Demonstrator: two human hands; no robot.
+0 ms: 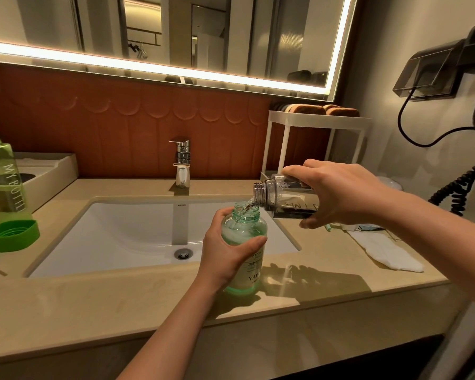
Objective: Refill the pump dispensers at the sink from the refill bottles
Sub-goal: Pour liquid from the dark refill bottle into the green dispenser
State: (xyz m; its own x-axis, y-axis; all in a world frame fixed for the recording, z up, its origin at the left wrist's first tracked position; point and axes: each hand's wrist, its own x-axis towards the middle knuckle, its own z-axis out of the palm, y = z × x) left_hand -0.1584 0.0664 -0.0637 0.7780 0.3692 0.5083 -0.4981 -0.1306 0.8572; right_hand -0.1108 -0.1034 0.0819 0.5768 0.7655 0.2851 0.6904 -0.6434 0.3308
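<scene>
Left hand [225,256] wrapped around green dispenser [246,242], upright on counter [93,297] at sink [121,229] front edge, pump off. Right hand [337,193] grips clear bottle [283,196] tipped sideways, neck over dispenser mouth, liquid streaming in. Green bottle [0,176] far left.

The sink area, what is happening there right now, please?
A person is refilling a bottle at the sink. The left hand holds the green bottle upright on the counter edge, its pump off. The right hand tips a clear bottle over it, and liquid runs into the open neck. A larger green bottle stands at the far left, with a green cap beside it.
</scene>
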